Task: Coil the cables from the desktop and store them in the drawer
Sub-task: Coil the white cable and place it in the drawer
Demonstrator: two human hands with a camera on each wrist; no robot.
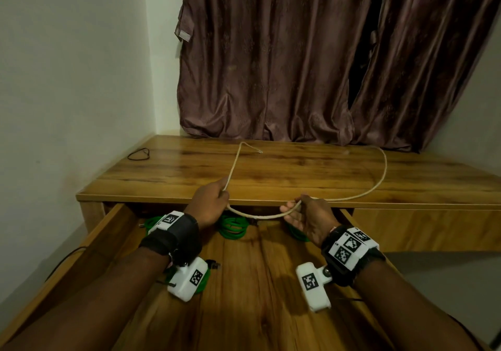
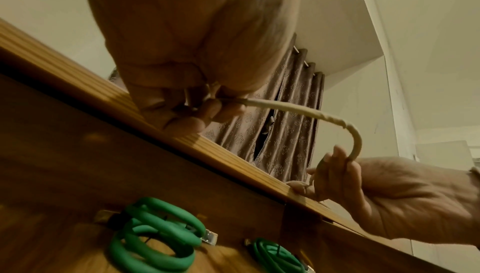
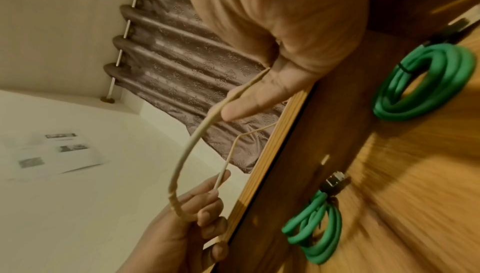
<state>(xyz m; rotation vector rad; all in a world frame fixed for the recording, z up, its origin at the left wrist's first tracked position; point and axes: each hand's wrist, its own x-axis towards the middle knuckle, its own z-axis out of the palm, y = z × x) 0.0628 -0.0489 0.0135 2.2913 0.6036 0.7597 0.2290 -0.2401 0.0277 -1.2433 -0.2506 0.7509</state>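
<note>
Drawer (image 1: pixel 89 245): pulled out, close to the person, wood inside.
Green cables (image 1: pixel 232 227): coiled up, lying in the drawer w/ metal plugs on the ends. One coil under the left wrist, more at the back by the desk edge.
Left hand (image 1: pixel 210 204): over the back of the drawer, fingers curled tight round the cream cable. Fist is just at the desk's front edge.
Right hand (image 1: pixel 307 215): beside the left, a bit apart. Fingers mostly straight; thumb & pointer finger pinch the cable. Palm faces up.
Cream cable (image 1: pixel 381 177): short bit sags btwn the 2 hands in a low curve. From the left hand it goes up across the desk to a bent tip w/ a small plug near the curtain. From the right hand it swings out right in a big loop on the desk, then back toward the far side.
Desk (image 1: pixel 298 171): brown wood top, past the drawer.
Black loop (image 1: pixel 138 154): thin, on the far left corner of the desk; can't tell what it is.
Curtain (image 1: pixel 311 57): dark brown w/ a pattern, hangs down to the back of the desk.
</note>
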